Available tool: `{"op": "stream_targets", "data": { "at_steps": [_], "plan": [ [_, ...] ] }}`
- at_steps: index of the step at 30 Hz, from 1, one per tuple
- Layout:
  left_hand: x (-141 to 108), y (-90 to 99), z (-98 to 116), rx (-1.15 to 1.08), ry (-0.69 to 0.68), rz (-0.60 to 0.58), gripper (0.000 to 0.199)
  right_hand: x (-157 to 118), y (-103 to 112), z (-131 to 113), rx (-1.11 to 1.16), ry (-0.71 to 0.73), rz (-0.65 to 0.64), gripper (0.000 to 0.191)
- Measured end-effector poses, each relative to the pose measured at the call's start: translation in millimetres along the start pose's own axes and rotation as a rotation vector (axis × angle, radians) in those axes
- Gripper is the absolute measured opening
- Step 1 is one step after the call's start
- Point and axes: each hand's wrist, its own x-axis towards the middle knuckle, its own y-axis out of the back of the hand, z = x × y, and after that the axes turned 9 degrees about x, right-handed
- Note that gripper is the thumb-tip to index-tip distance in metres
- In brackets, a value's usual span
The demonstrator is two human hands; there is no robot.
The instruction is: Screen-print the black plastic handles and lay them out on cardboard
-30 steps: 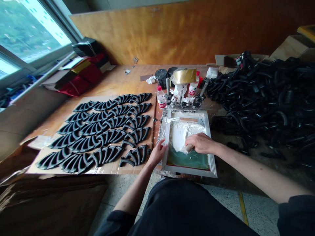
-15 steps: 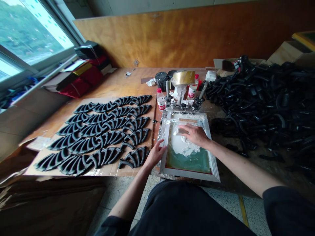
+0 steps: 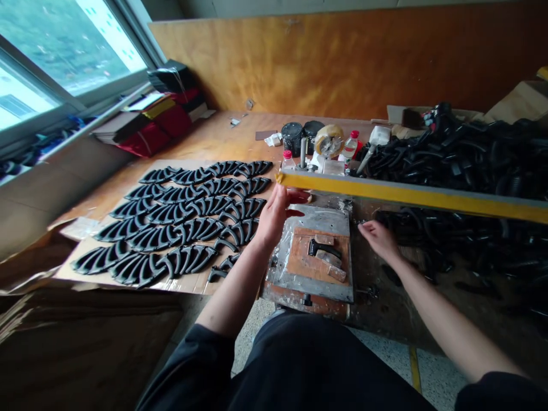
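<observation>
Your left hand (image 3: 274, 220) is empty, fingers (image 3: 295, 197) spread wide, their tips at the lower edge of a long, straight yellow-and-grey bar (image 3: 411, 194); contact is hard to make out. Your right hand (image 3: 377, 240) curls loosely, empty, just below it. The bar runs out of view rightward, above a scuffed grey metal plate (image 3: 329, 220) bearing a small black handle-shaped piece (image 3: 319, 248).

Two hands (image 3: 274, 217), two black tins (image 3: 292, 138), two plastic bottles (image 3: 350, 145).
</observation>
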Motion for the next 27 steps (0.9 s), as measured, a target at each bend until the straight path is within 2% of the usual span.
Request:
{"op": "stream_targets", "data": {
  "at_steps": [2,4,5,7,9,10,11,13,15,17,19,21,23,25,27],
  "plan": [
    [0.5,-7.9,-5.3,-0.03,-0.002,0.06,0.057,-24.6,-34.1,-7.6,-0.135,0.133,-0.194,0.03],
    [-13.4,-13.8,-21.5,-0.042,0.061,0.103,0.057,-39.5,-56.7,-19.4,-0.308,0.237,-0.315,0.022],
    [-25.5,-16.1,-32.9,-0.038,0.141,0.069,0.058,-43.5,-62.5,-25.5,-0.375,0.238,-0.34,0.019],
    [-56.2,-20.4,-59.4,-0.019,0.376,-0.103,0.063,-48.2,-66.5,-38.4,-0.428,0.168,-0.374,0.018],
    [-87.7,-24.8,-85.0,-0.037,0.599,-0.254,0.068,-53.9,-68.9,-54.6,-0.362,0.127,-0.404,0.019],
    [-100.8,-26.4,-95.7,-0.073,0.662,-0.271,0.069,-58.5,-72.4,-64.9,-0.308,0.144,-0.418,0.019],
    [-111.2,-26.7,-104.5,-0.121,0.689,-0.241,0.068,-64.2,-78.2,-76.8,-0.26,0.191,-0.43,0.02],
    [-123.6,-19.5,-116.3,-0.205,0.677,-0.073,0.065,-77.3,-96.2,-103.9,-0.205,0.344,-0.456,0.021],
    [-129.1,2.8,-123.2,-0.207,0.649,0.134,0.059,-87.2,-119.9,-131.5,-0.159,0.518,-0.508,0.021],
    [-135.0,40.5,-129.8,-0.125,0.647,0.309,0.054,-88.6,-145.7,-154.3,-0.087,0.638,-0.581,0.018],
    [-145.7,86.7,-139.7,-0.007,0.666,0.438,0.054,-80.9,-171.7,-169.8,-0.05,0.68,-0.649,0.016],
    [-160.2,131.2,-153.8,0.129,0.719,0.554,0.056,-69.0,-197.2,-178.5,-0.117,0.652,-0.706,0.017],
    [-173.5,165.7,-169.8,0.323,0.816,0.573,0.058,-58.9,-221.4,-183.0,-0.256,0.574,-0.775,0.024],
    [-180.2,187.4,-184.3,0.511,0.906,0.484,0.06,-54.2,-242.8,-185.8,-0.387,0.494,-0.846,0.033],
    [-178.0,199.9,-194.8,0.632,0.949,0.375,0.059,-54.4,-260.1,-188.2,-0.455,0.423,-0.91,0.04]
  ]
}}
